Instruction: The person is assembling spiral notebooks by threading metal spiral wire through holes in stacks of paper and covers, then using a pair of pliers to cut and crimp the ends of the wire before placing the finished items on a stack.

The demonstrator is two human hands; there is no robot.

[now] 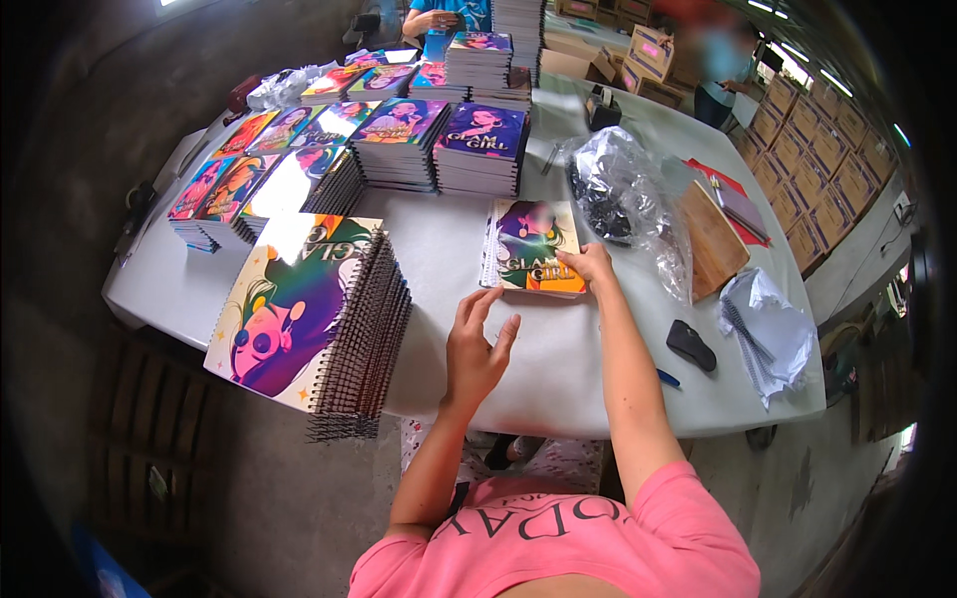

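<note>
A notebook (538, 239) with a colourful illustrated cover lies in front of me at the middle of the table; whether more than one is layered there I cannot tell. My right hand (590, 264) grips its right edge, thumb on the cover. Just below its lower left corner is my left hand (477, 354), fingers stretched and thumb apart, holding nothing; whether a fingertip touches the corner is unclear. To the left rises a tall stack of spiral-bound notebooks (294, 309), its black coils facing right and reaching the table's near edge.
More notebook piles (399, 140) fill the far left of the table (469, 399). On the right lie crumpled clear plastic (628, 189), a wooden board (713, 239), a dark oblong object (691, 345), a blue pen (668, 379) and white paper with coils (768, 334). Cartons (817, 169) and two people stand beyond.
</note>
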